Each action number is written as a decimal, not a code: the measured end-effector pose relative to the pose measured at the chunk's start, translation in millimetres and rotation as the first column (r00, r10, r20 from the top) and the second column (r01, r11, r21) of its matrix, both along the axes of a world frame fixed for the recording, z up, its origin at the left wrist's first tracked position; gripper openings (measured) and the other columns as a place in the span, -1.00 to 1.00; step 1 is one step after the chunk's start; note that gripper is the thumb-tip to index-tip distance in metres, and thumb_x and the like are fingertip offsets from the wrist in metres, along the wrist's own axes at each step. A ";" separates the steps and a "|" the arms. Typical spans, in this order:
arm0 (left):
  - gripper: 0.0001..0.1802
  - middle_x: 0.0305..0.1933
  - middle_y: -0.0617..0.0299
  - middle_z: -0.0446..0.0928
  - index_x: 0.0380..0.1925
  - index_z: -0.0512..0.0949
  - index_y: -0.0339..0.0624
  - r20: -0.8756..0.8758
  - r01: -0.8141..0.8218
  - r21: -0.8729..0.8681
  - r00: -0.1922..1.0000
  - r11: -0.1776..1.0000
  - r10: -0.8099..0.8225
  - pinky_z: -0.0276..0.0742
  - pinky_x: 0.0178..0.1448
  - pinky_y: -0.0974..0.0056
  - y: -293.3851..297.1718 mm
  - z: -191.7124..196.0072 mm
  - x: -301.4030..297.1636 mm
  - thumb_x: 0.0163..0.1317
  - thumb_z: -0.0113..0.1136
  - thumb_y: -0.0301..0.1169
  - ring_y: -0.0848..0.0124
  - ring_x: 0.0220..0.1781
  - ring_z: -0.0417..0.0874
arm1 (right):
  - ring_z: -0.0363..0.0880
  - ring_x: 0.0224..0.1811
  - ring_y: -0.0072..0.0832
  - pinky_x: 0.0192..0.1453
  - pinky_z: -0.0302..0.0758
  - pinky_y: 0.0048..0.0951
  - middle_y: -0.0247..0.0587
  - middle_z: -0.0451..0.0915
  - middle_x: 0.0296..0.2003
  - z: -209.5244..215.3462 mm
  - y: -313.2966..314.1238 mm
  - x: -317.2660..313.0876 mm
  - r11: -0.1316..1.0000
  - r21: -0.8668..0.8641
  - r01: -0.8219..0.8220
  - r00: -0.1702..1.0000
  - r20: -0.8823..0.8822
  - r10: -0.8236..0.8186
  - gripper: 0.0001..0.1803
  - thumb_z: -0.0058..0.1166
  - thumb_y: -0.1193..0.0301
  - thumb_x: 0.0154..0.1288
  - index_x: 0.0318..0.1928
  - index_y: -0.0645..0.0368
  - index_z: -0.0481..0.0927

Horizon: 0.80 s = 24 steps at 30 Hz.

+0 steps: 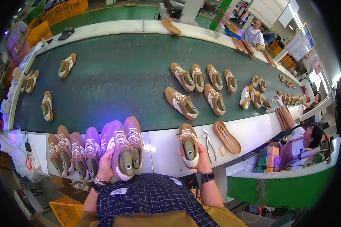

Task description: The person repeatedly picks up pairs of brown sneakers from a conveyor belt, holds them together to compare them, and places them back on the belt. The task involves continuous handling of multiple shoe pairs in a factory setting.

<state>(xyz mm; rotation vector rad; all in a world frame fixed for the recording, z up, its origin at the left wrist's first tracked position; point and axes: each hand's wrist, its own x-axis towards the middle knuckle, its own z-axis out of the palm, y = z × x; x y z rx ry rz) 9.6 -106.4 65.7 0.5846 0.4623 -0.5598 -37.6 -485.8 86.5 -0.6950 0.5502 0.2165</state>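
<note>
My left hand [105,169] is closed on the side of a brown suede sneaker [118,140] with white stripes and laces, green last inside. Another sneaker [133,132] stands against its right side. My right hand [204,158] grips a similar sneaker [188,143], its heel toward me and its toe toward the belt. Left of my left hand, several matching sneakers [78,149] stand in a row on the white ledge [159,145], partly under violet light. Metal pliers [209,145], a tan outsole [226,137] and a small tan block [222,151] lie right of my right hand.
Beyond the ledge runs a wide green conveyor belt [121,75]. Several sneakers [182,103] stand on its right half, and two more [46,106] on its left. A co-worker [307,140] sits at the right, reaching to the belt; another person [254,36] stands across it.
</note>
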 end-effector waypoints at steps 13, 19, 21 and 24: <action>-0.60 0.03 0.14 0.49 0.12 0.34 -0.28 0.213 -0.029 0.345 0.976 0.938 -0.048 0.43 0.15 0.26 -0.3 0.9 -0.7 0.39 -0.10 -0.28 0.38 0.04 0.53 | 0.44 -0.24 -0.62 -0.12 0.37 -0.59 -0.31 0.51 -0.30 21.9 -64.5 29.1 0.521 -0.827 0.213 0.976 0.153 -0.157 -0.68 0.14 0.38 0.13 -0.13 0.30 0.51; -0.45 -0.15 0.09 0.55 0.23 0.21 -0.32 0.376 -0.160 0.859 0.841 0.487 -0.388 0.49 0.02 0.25 5.1 0.5 2.4 0.35 -0.05 -0.22 0.39 -0.11 0.59 | 0.49 0.01 -0.28 0.10 0.40 -0.38 0.00 0.52 -0.05 5.2 -79.0 142.0 0.237 -0.967 -0.096 0.987 -0.061 0.151 -0.35 0.27 0.24 -0.07 0.02 0.36 0.44; -0.37 -0.35 0.06 0.57 0.29 0.16 -0.24 0.057 0.059 0.965 0.904 0.255 -0.424 0.53 -0.13 0.21 -6.4 57.5 5.4 0.31 -0.01 -0.17 0.32 -0.29 0.63 | 0.47 0.10 -0.18 0.17 0.37 -0.33 0.10 0.49 0.03 -5.5 -80.0 174.6 0.053 -0.976 -0.211 0.956 -0.194 0.221 -0.22 0.31 0.21 -0.16 0.09 0.36 0.40; -0.33 -0.62 0.06 0.52 0.29 0.21 -0.12 -0.012 -0.053 0.992 0.869 -0.117 -0.494 0.51 -0.39 0.17 -8.2 74.7 6.2 0.21 0.09 -0.15 0.21 -0.54 0.63 | 0.45 0.14 -0.12 0.21 0.35 -0.34 0.12 0.48 0.05 -20.4 -76.3 210.5 -0.005 -0.943 -0.333 0.881 -0.313 0.355 -0.08 0.35 0.17 -0.27 0.16 0.33 0.33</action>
